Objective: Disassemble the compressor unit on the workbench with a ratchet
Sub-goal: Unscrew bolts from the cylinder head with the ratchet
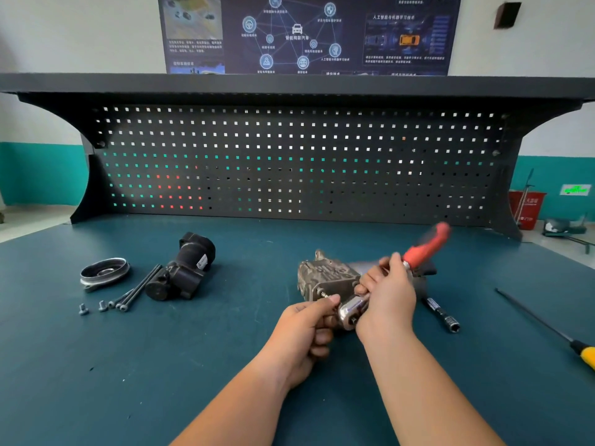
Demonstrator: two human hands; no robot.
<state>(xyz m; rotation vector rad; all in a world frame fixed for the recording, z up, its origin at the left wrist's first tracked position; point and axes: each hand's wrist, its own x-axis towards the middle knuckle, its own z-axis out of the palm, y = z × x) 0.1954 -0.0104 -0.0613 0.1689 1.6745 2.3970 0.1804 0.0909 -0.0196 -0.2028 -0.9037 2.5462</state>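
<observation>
The grey metal compressor body (pixel 325 278) lies on the teal workbench (pixel 225 365), right of centre. A ratchet with a chrome head (pixel 352 309) and a blurred red handle (pixel 426 244) is set against the body's near face. My right hand (pixel 391 291) is wrapped around the ratchet's shaft below the red grip. My left hand (pixel 309 329) pinches at the ratchet head, beside a small bolt on the body. A black removed part (pixel 183 268), a round metal cover (pixel 104 272) and long bolts (pixel 138 289) lie to the left.
Two short bolts (pixel 91 307) lie at the front left. A socket extension (pixel 442 315) rests right of my hands. A long screwdriver with a yellow handle (pixel 584 354) lies at the far right. A black pegboard (pixel 289 162) closes the back.
</observation>
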